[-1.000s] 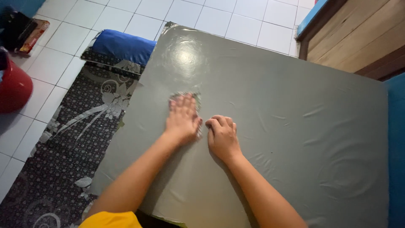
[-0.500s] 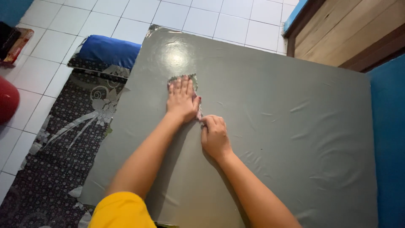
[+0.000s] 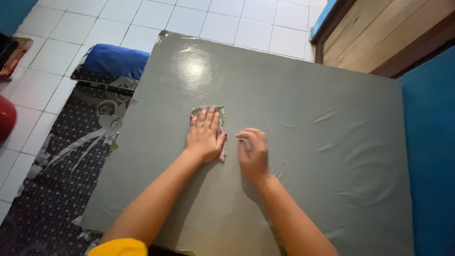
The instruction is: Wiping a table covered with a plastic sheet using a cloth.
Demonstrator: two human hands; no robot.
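My left hand [image 3: 204,136] lies flat, fingers together, pressing on a small patterned cloth [image 3: 209,110] that rests on the glossy grey tabletop [image 3: 294,95]. Only the cloth's far edge and a strip by my thumb show past the hand. My right hand [image 3: 252,150] hovers just to the right of it, fingers curled and slightly blurred, holding nothing that I can see. A yellow sleeve [image 3: 121,247] shows at the bottom edge.
A dark flowered mat [image 3: 61,156] lies on the white tiled floor [image 3: 142,14] to the left, with a blue pillow [image 3: 113,60] at its far end. A wooden cabinet [image 3: 379,28] stands at the far right, a blue surface [image 3: 431,142] along the right edge, a red object [image 3: 5,116] far left.
My right hand has let go of the cloth's edge and moved a little right, away from the left hand. The left hand stays pressed on the cloth.
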